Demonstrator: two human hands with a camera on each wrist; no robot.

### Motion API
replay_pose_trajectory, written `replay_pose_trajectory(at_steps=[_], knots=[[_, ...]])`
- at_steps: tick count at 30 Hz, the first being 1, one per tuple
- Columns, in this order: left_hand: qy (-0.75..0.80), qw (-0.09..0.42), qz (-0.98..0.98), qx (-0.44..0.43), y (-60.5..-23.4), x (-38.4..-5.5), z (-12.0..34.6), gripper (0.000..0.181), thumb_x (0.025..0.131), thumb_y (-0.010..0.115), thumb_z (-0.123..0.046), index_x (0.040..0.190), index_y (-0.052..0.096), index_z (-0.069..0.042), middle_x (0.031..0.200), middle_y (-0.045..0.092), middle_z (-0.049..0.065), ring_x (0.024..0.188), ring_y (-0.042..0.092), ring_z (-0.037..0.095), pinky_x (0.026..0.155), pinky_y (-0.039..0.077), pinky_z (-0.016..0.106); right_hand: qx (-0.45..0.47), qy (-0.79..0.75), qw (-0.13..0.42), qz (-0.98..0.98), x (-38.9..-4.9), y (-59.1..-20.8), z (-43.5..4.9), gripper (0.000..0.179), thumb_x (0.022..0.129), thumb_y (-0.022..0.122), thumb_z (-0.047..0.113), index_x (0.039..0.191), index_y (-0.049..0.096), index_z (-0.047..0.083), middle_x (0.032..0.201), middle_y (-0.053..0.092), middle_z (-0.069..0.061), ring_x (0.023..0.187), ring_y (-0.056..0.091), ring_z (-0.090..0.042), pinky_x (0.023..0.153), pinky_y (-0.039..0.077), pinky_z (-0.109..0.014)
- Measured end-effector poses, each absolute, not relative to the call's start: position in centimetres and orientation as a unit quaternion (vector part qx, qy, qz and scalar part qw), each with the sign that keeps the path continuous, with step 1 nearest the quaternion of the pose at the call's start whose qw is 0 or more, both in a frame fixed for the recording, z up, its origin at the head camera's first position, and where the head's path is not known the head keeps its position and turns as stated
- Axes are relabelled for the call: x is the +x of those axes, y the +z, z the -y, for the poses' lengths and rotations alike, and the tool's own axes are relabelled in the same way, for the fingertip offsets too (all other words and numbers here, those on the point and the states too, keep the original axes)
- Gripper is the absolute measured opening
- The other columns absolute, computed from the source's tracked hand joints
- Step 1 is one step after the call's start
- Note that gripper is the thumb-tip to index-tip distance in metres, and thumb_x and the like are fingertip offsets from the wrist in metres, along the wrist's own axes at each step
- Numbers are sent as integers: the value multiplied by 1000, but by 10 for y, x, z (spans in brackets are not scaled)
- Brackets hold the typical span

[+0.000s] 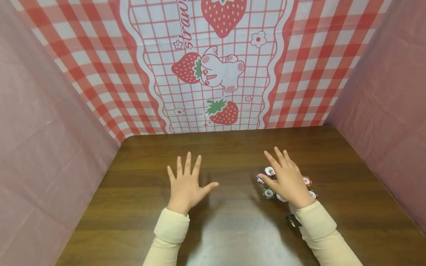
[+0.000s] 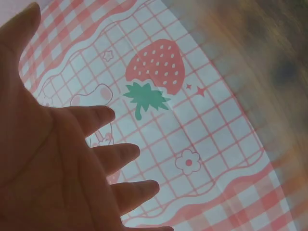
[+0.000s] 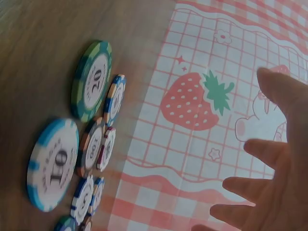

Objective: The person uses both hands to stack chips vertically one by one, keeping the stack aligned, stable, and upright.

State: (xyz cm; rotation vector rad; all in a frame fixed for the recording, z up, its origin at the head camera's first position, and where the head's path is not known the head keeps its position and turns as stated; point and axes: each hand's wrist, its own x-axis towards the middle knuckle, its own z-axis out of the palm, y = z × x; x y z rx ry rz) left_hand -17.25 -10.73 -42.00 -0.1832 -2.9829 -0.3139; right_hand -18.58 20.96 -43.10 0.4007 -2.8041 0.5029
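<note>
My left hand (image 1: 186, 188) is held over the wooden table with its fingers spread and nothing in its grasp. In the left wrist view its bare palm (image 2: 53, 163) shows. My right hand (image 1: 288, 183), fingers also extended, hovers over a group of poker chips and partly hides them in the head view. Among the chips are a green one marked 20 (image 3: 91, 82), a light blue one marked 10 (image 3: 53, 166), a brown one marked 100 (image 3: 91, 147) and a red-rimmed one (image 1: 307, 180). They lie flat, close together, several in all.
A small black object with a yellow mark (image 1: 293, 221) lies by the right sleeve, partly covered. Behind the wooden table (image 1: 229, 159) hangs a strawberry-print checked cloth (image 1: 223, 74). Pink cloth walls (image 1: 50, 129) stand at both sides.
</note>
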Motion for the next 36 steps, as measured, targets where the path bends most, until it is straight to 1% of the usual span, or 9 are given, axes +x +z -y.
replay_pose_trajectory(at_steps=[3, 8, 13, 17, 22, 24, 28, 32, 36], knots=[[-105, 79, 989, -67, -419, -172, 108, 101, 78, 50, -81, 157, 20, -26, 165, 13, 10, 150, 8, 44, 114, 6, 70, 148, 193, 153, 958, -184, -427, -213, 77, 88, 68, 46, 151, 36, 13, 156, 31, -24, 141, 30, -48, 106, 29, -68], [-111, 78, 987, -85, -419, -172, 111, 96, 81, 51, -77, 156, 24, -23, 164, 17, 11, 149, 14, 44, 116, 10, 67, 157, 221, 166, 948, -181, -428, -220, 72, 90, 68, 40, 148, 40, 8, 147, 41, -25, 129, 44, -46, 98, 40, -63], [-138, 79, 980, -119, -422, -169, 112, 90, 83, 58, -70, 154, 32, -19, 162, 25, 12, 147, 22, 43, 116, 17, 63, 158, 233, 166, 945, -178, -435, -225, 63, 89, 71, 33, 141, 49, 5, 129, 52, -22, 98, 62, -36, 79, 51, -52], [-159, 81, 972, -152, -426, -167, 113, 86, 83, 62, -65, 150, 40, -16, 158, 34, 13, 144, 31, 42, 116, 24, 58, 154, 243, 140, 947, -175, -441, -227, 52, 88, 72, 31, 130, 58, 3, 116, 56, -18, 82, 62, -26, 67, 49, -41], [-185, 89, 961, -183, -431, -167, 111, 82, 83, 69, -57, 145, 46, -9, 151, 44, 14, 139, 42, 37, 114, 33, 49, 174, 247, 132, 944, -175, -449, -228, 45, 83, 77, 26, 116, 66, -1, 97, 59, -13, 67, 51, -14, 60, 42, -27], [-198, 92, 957, -189, -432, -167, 110, 80, 83, 71, -53, 144, 48, -7, 148, 48, 13, 136, 46, 34, 112, 38, 47, 183, 246, 129, 943, -175, -452, -228, 43, 81, 79, 25, 113, 67, -1, 93, 60, -11, 65, 49, -12, 60, 41, -27], [-215, 87, 954, -191, -435, -166, 106, 76, 82, 74, -49, 142, 50, -7, 143, 53, 13, 130, 52, 32, 106, 44, 48, 190, 233, 109, 948, -175, -456, -229, 39, 78, 81, 26, 108, 70, 3, 93, 63, -9, 70, 55, -14, 65, 46, -34], [-221, 67, 953, -196, -438, -164, 103, 75, 82, 74, -47, 141, 51, -8, 140, 56, 14, 127, 54, 32, 104, 45, 48, 199, 216, 85, 952, -174, -459, -229, 38, 76, 82, 29, 105, 71, 6, 96, 63, -8, 78, 62, -20, 69, 50, -41], [-214, 56, 953, -207, -441, -163, 101, 73, 82, 74, -48, 139, 53, -8, 137, 58, 13, 125, 56, 31, 103, 46, 46, 215, 199, 69, 954, -173, -462, -229, 38, 74, 83, 28, 103, 72, 7, 95, 62, -7, 76, 61, -18, 68, 51, -40]])
